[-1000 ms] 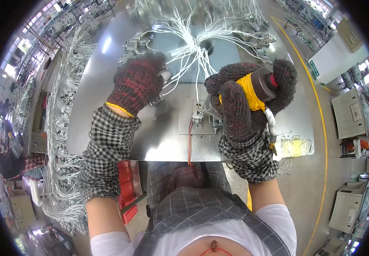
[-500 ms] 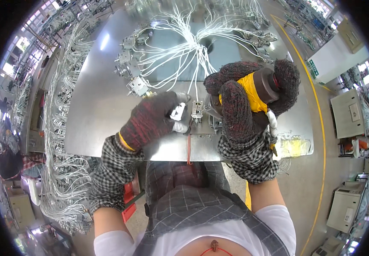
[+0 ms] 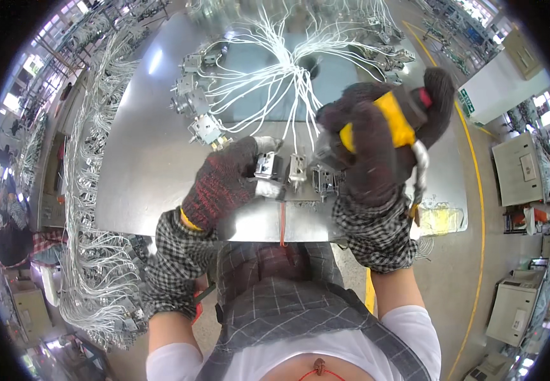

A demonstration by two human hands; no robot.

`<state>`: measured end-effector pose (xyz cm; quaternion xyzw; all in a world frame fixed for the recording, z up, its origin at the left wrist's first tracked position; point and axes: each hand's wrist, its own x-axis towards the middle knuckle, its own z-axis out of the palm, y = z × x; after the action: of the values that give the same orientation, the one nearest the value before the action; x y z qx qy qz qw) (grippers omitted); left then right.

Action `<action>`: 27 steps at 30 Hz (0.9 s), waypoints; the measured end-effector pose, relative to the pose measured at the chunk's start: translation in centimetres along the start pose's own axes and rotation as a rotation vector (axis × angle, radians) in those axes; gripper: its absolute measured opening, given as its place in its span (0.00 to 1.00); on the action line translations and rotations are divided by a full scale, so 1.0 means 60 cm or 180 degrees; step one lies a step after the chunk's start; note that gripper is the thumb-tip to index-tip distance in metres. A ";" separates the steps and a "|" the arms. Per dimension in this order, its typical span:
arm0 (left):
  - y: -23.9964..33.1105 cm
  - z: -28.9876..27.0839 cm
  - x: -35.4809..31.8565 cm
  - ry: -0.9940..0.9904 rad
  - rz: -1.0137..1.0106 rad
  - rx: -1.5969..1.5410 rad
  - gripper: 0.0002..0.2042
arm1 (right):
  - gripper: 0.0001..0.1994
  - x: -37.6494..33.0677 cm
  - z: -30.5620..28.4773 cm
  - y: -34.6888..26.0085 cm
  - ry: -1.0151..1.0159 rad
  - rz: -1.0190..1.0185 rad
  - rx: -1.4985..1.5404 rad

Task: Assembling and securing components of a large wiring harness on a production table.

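Now your left hand, in a dark knit glove with red flecks, has its fingers closed around a small grey metal part near the front edge of the surface. The part is boxy, with a shiny face, and it sits at the left end of a short row of like parts fixed along that edge. White wires fan out from the row toward the far edge, where more such parts lie in an arc. Your right hand is wrapped tight round a yellow driver with a dark body and a red cap, held over the right end of the row.

Half a second ago your left hand sat lower and further left, just reaching the row; it has since moved up onto the part. A second ago it lay spread flat far back on the surface. Your right hand has kept its grip on the driver throughout.

The driver's tip is hidden behind your right glove, so you cannot tell whether it touches a part. Your left fingertips cover much of the part's near side.
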<state>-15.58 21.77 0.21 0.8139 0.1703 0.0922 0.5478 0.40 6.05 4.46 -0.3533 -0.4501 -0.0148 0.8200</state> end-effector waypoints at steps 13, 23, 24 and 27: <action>0.025 0.026 0.029 -0.0185 0.0523 0.1161 0.37 | 0.42 0.007 0.022 -0.014 0.0827 -0.0122 0.0120; 0.045 0.018 0.004 0.0403 0.0572 0.1422 0.38 | 0.46 -0.005 -0.020 -0.006 -0.0556 -0.0590 -0.1668; 0.044 0.008 -0.008 0.0790 0.0507 0.1713 0.38 | 0.46 -0.006 -0.019 -0.008 -0.0798 -0.0508 -0.1673; 0.022 -0.031 -0.021 0.1704 0.0814 0.2495 0.33 | 0.44 -0.006 -0.008 -0.010 -0.0373 -0.0497 -0.1631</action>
<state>-17.16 22.46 2.17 0.9209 0.2257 0.2936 0.1215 0.32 5.24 4.36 -0.5137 -0.5042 -0.1709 0.6728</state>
